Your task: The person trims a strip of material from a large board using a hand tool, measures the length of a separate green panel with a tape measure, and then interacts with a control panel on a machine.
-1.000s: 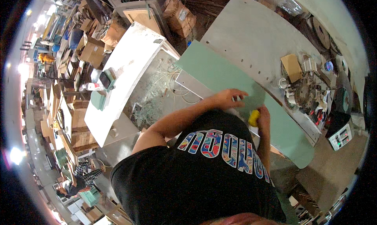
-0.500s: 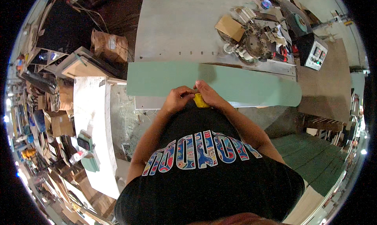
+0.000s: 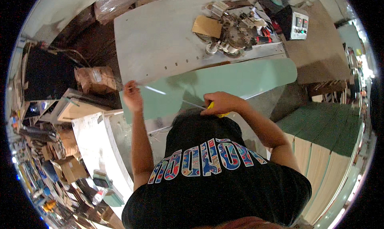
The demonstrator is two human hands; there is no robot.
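My right hand [image 3: 223, 102] is closed around a yellow tape measure [image 3: 223, 115], close in front of my shirt. Its thin blade [image 3: 155, 90] runs out to the left, partly blurred, above a long pale-green board [image 3: 256, 74] with a rounded right end. At the board's left end, my left hand [image 3: 133, 96] is raised with its fingers pinched at the end of the blade. The fingertips are small and somewhat smeared there. The green board lies along the near edge of a grey-white worktable [image 3: 150, 41].
A machine assembly [image 3: 236, 35] with a tan piece on it stands on the table's far right, near a black control box [image 3: 297, 23]. To the right are stacked green-topped panels [image 3: 320, 125]. A white bench [image 3: 96, 137] and a cardboard box [image 3: 70, 169] are on the left.
My hands, together a moment ago at the tape measure, are now wide apart. The left has moved out left with the blade, the right slightly right. The whole view has turned a little.
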